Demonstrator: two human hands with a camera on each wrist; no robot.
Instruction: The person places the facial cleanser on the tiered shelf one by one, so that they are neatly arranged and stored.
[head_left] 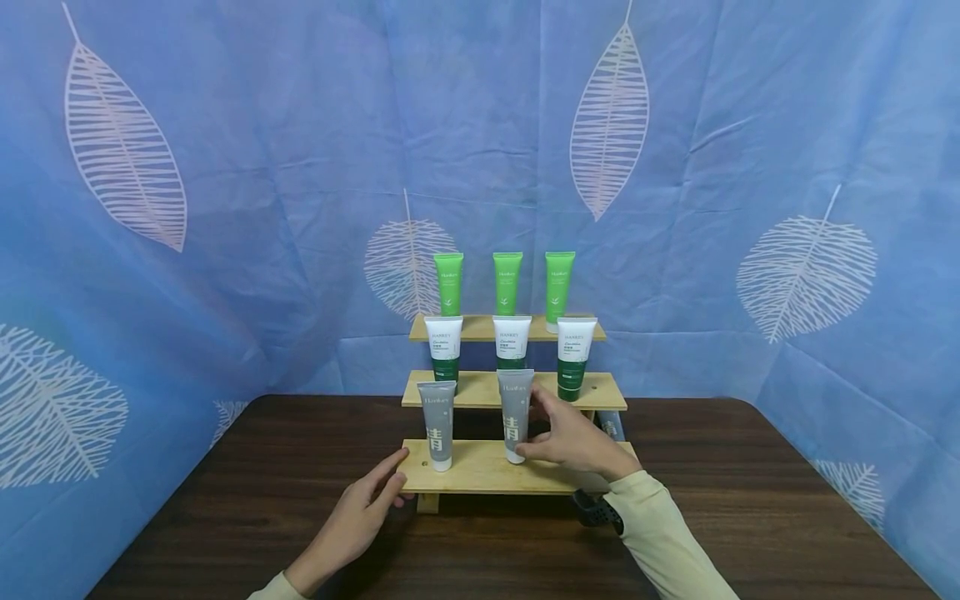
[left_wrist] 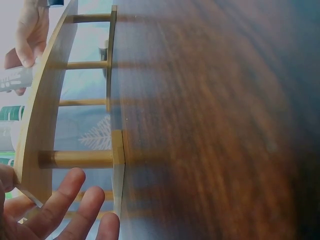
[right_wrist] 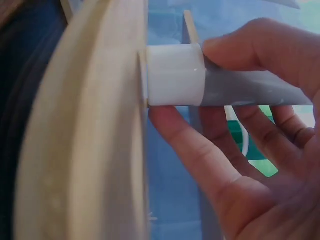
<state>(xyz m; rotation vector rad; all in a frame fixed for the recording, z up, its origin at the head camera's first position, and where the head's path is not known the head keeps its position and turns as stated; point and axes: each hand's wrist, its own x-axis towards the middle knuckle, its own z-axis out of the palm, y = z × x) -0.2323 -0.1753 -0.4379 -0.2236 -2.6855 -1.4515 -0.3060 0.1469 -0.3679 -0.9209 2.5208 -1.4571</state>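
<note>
My right hand pinches a grey squeeze tube, which stands cap down at the middle of the lowest shelf. In the right wrist view, thumb and fingers lie on either side of the tube near its white cap, whose end is at the board. A second grey tube stands to its left on the same shelf. My left hand touches the left end of the wooden tiered stand. In the left wrist view, several of its fingers extend loosely beneath the board.
White-and-green tubes stand along the middle shelf, and green tubes along the top one. Another grey item shows partly behind the stand's right side. The stand rests on a dark wooden table before a blue leaf-patterned cloth.
</note>
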